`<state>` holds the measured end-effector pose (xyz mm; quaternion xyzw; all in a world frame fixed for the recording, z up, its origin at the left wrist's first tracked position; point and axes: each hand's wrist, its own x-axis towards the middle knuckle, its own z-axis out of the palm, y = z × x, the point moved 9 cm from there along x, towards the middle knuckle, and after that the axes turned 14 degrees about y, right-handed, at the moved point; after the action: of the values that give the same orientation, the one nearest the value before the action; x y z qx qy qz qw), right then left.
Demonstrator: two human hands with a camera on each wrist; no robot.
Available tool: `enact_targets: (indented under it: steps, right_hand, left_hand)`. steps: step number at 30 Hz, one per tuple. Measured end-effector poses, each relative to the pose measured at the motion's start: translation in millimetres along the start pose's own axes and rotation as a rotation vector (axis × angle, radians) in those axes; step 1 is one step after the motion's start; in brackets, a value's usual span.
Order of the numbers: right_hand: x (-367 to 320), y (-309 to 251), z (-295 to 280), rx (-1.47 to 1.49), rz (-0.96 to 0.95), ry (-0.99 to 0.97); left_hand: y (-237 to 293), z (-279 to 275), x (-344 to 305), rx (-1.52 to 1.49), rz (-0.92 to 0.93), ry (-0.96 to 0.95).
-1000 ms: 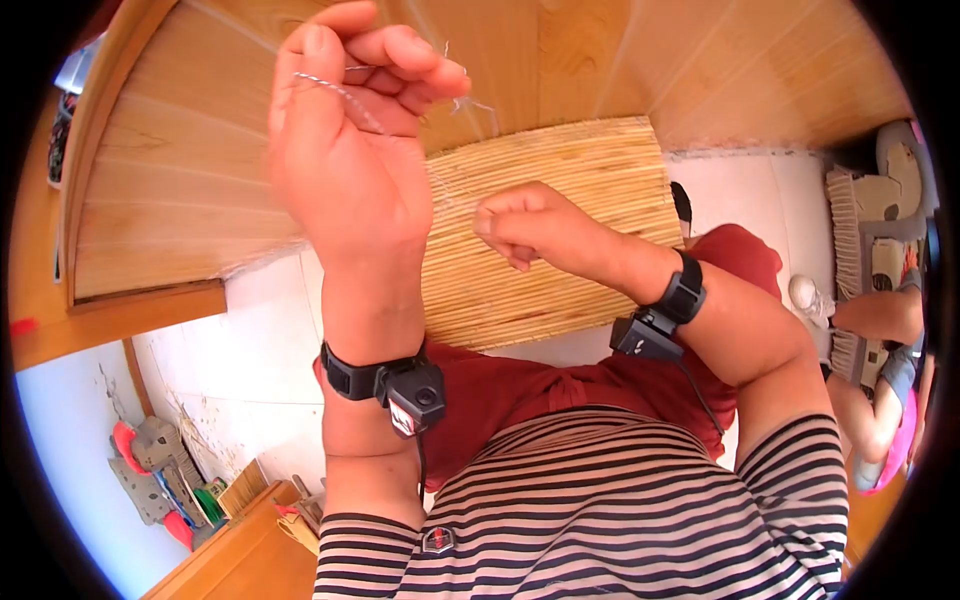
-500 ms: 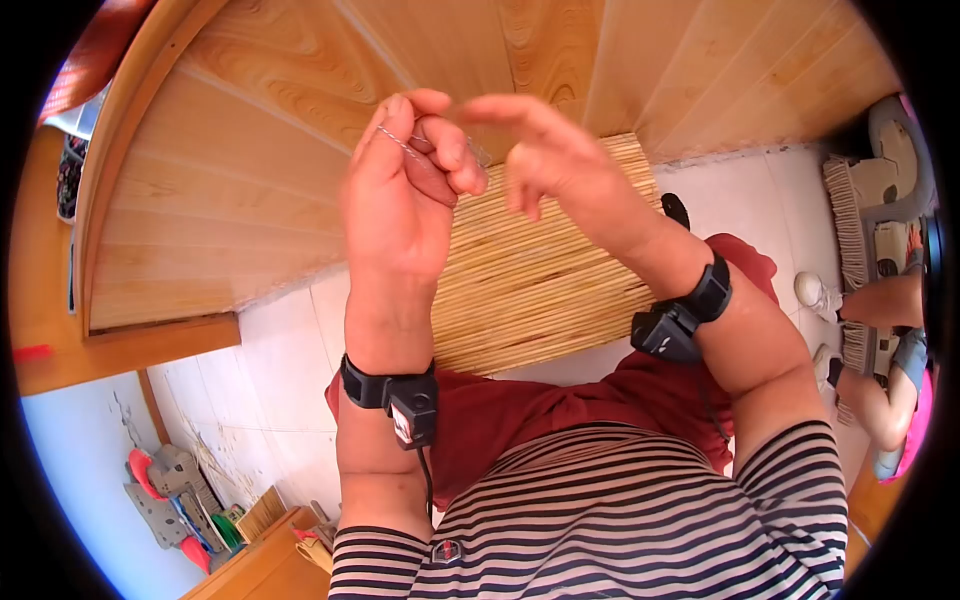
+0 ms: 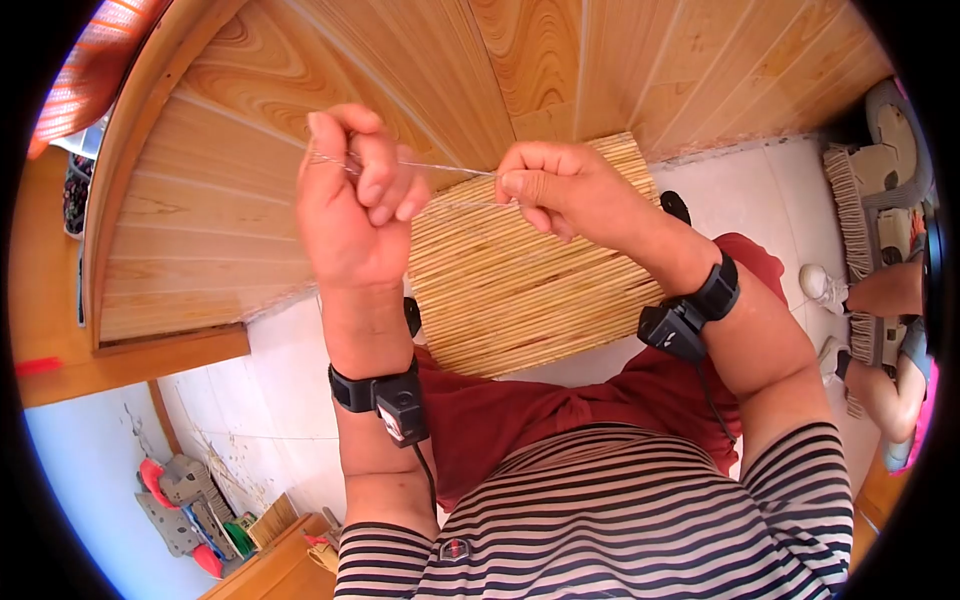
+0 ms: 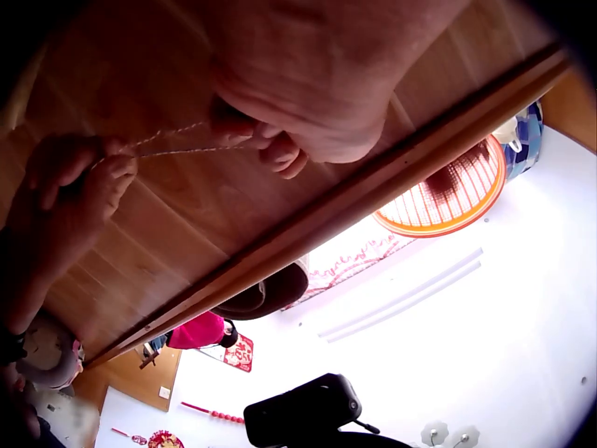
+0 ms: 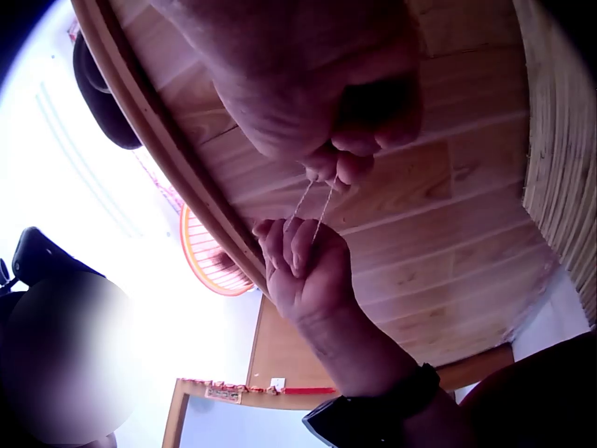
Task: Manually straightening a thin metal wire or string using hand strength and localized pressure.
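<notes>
A thin twisted string [image 3: 450, 168] stretches between the two hands in the head view, with a second strand below it. The left hand [image 3: 358, 200] is turned palm up, its fingers curled round the string. At the other end, the right hand [image 3: 580, 200] pinches the strands between thumb and curled forefinger. Two strands [image 4: 177, 150] show in the left wrist view, and the same pair [image 5: 324, 205] runs between the hands in the right wrist view. The hands are apart, above a bamboo-slat mat [image 3: 520, 270].
A wood-panelled surface [image 3: 400, 60] rises beyond the hands. At the right, another person's leg [image 3: 885, 290] and shoe [image 3: 822, 288] show near a fringed grey seat cover [image 3: 850, 220]. An orange-rimmed mesh item [image 4: 448, 191] lies past the wooden edge.
The right hand has closed on the string and now holds it beside the left hand. The left hand has shifted left since half a second ago, and the strands are drawn out between them.
</notes>
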<state>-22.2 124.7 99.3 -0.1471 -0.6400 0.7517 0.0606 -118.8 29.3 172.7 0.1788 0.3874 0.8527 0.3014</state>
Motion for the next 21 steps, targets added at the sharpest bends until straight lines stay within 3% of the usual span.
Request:
enact_targets:
  steps: [8,15,21]
  right_hand:
    - [3.4,2.7,-21.6,-0.058,-0.001,0.17]
    - [2.9,7.7,-20.0,-0.062,0.016,0.155]
    - [4.8,15.6,-20.6,-0.172,0.053,0.149]
  left_hand:
    - [58.7,-51.4,3.3,-0.244,0.165,0.118]
    - [77.4,-62.0,-4.5,-0.239,0.214,0.143]
    - [97.9,-70.1,-10.4,-0.262,0.362,0.17]
